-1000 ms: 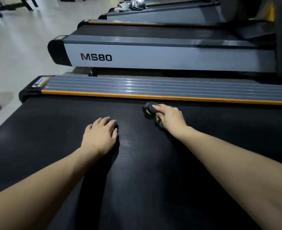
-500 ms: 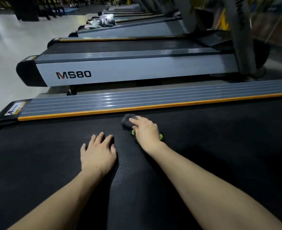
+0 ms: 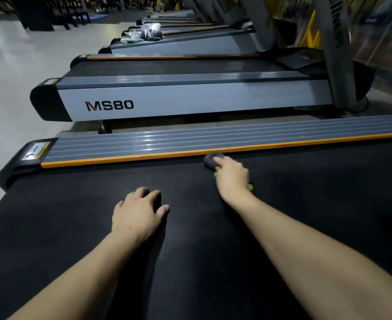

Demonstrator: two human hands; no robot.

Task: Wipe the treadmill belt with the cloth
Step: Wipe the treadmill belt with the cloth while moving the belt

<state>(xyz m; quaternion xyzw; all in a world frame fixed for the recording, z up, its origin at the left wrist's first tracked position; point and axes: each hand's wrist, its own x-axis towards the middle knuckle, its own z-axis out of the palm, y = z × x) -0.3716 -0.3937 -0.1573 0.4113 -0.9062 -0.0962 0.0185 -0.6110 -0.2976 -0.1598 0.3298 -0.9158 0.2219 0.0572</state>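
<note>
The black treadmill belt (image 3: 75, 227) fills the lower view. My right hand (image 3: 233, 175) presses a dark grey cloth (image 3: 211, 160) with a green edge onto the belt, right beside the orange strip at the far side. Most of the cloth is hidden under the hand, and the fingers lie over it. Nearer to me, my left hand (image 3: 139, 213) rests flat on the belt with fingers spread, holding nothing.
A grey ribbed side rail (image 3: 190, 139) with an orange strip (image 3: 144, 155) borders the belt's far edge. Beyond it stands a grey MS80 treadmill (image 3: 167, 100), then more treadmills with shoes (image 3: 146, 32) on one. Pale floor lies to the left.
My right hand has slid the cloth farther along the belt, up against the orange strip. My left hand stays planted on the belt. The view has shifted.
</note>
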